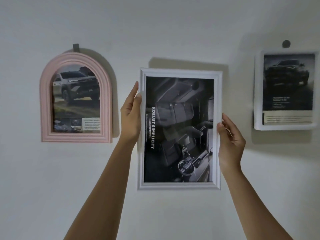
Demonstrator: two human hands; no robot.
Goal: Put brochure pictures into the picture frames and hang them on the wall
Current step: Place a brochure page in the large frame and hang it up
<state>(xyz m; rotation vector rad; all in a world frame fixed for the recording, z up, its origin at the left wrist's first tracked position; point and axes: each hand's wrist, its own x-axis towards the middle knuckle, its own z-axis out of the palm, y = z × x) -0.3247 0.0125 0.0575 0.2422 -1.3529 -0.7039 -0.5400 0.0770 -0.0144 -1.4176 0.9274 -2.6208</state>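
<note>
White wall (155, 32), pink arch frame (45, 101), rounded frame (258, 94), middle frame (180, 72) in grip of left hand (130, 116) and right hand (231, 144)

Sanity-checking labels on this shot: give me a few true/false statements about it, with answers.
1. Both hands hold the middle frame. True: the left hand grips its left edge, the right hand its right edge.
2. The arched frame is blue. False: it is pink.
3. The right frame is empty. False: it holds a dark truck picture.
4. The lettering in the middle frame runs sideways. True.
</note>
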